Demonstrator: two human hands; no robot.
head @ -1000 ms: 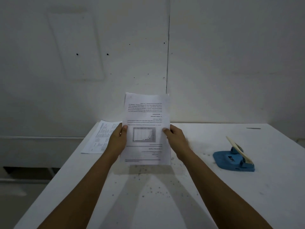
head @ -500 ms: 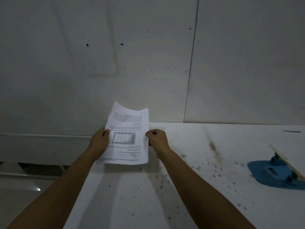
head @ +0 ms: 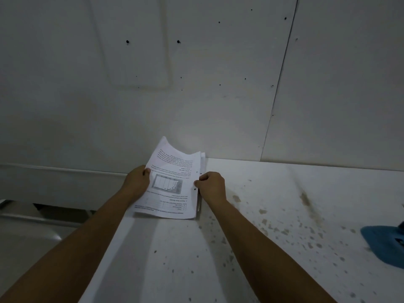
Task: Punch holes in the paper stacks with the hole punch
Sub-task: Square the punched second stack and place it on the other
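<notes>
Both hands, left hand (head: 136, 181) and right hand (head: 211, 185), pinch the printed paper stack (head: 171, 182) by its side edges. Lower it flat and square onto the table (head: 218, 259), away from the blue hole punch (head: 384, 243)

Both arms extend forward, converging toward the far centre. Left hand (head: 137, 181) — fingers curled, thumb on top — grips the left edge of the paper stack (head: 169, 184). Right hand (head: 211, 185) — fist-like, knuckles up — pinches its right edge.

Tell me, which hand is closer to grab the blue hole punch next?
Probably the right hand. The hole punch sits at the table's right edge, on that arm's side. The left hand grips the paper stack on its far side.
</notes>
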